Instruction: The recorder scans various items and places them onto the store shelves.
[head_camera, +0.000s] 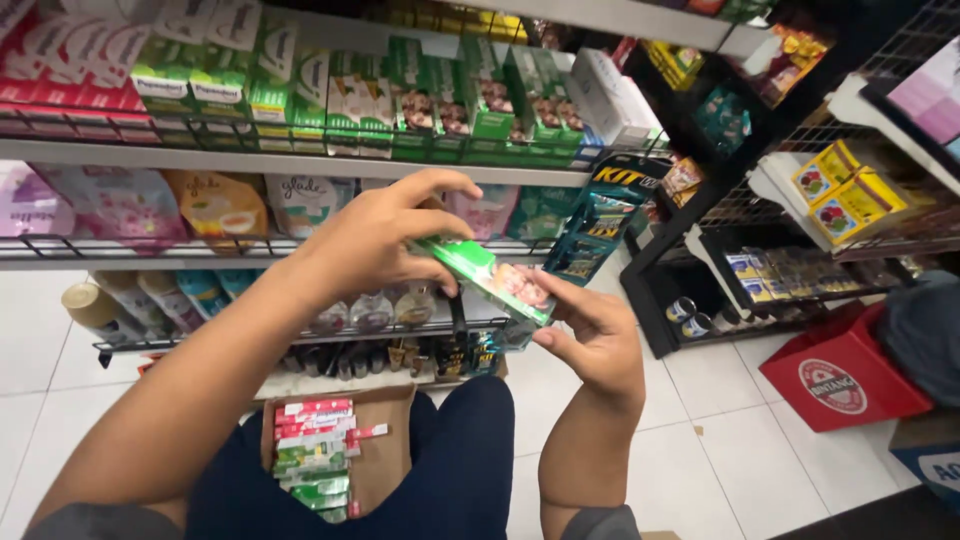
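Holding a long green box (487, 275) up in front of the shelves (300, 165), the left hand (375, 240) pinches its top end and the right hand (592, 335) cups the bottom end. It looks like light, stiff, smooth cardboard (squeezing hard might dent it), so the ends are the best places to hold.

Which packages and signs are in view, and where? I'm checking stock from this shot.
Green carton: long, slim, held between left hand and right hand.
Shelf cartons: green and white, upper shelf.
Pouches: soft, pink and orange, shelf below.
Cardboard box: open, on floor, red and green cartons inside.
Yellow boxes: right wire rack.
Red crate: floor, round emblem.
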